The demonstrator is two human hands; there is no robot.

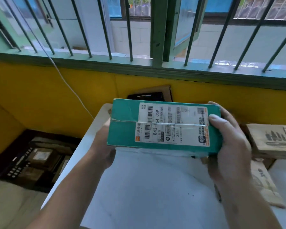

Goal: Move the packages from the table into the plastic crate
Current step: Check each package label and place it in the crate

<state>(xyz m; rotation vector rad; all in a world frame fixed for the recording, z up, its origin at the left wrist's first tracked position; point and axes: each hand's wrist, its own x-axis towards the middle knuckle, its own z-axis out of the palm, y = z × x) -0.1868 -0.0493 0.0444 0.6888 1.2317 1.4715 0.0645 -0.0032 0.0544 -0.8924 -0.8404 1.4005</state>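
Note:
A green box (122, 133) with a white shipping label is held level above the white table (147, 187). My right hand (228, 139) grips its right end, thumb on the top face. My left hand (101, 149) is under its left end, fingers hidden beneath the box. The dark plastic crate (15, 169) stands on the floor left of the table, with several brown packages inside. A brown cardboard package (274, 141) lies on the table at the right, and another brown parcel (264, 184) lies in front of it.
A yellow wall runs behind the table under a barred window. A cardboard box with a dark item (147, 95) leans at the wall behind the green box. A white cable (68, 85) hangs down the wall toward the table's far left corner.

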